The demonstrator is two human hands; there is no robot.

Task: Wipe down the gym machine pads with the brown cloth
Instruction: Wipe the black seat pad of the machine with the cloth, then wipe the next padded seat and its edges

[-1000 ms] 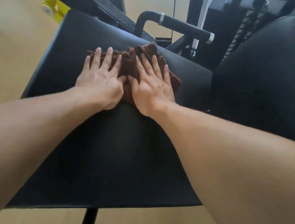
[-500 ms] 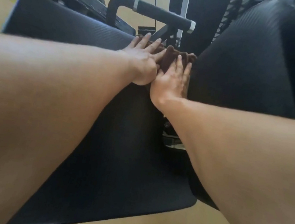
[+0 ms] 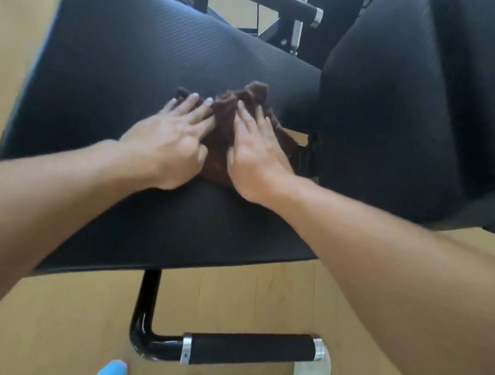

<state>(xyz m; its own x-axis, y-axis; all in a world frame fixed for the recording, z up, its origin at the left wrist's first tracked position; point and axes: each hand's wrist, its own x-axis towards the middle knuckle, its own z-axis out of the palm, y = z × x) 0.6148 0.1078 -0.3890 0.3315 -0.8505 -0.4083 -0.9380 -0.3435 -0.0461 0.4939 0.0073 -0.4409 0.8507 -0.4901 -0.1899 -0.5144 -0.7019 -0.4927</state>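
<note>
Two hands: left hand (image 3: 169, 144), right hand (image 3: 255, 153) | fingers flat, pressing brown cloth (image 3: 222, 139) | on seat pad (image 3: 130, 59)

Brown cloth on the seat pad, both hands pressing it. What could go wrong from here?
1. The brown cloth is bunched between the left hand and right hand, so little of it lies flat and the wipe may leave streaks.
2. It sits near the right edge of the seat pad, beside the gap before the back pad; a further push could drop a corner in.
</note>
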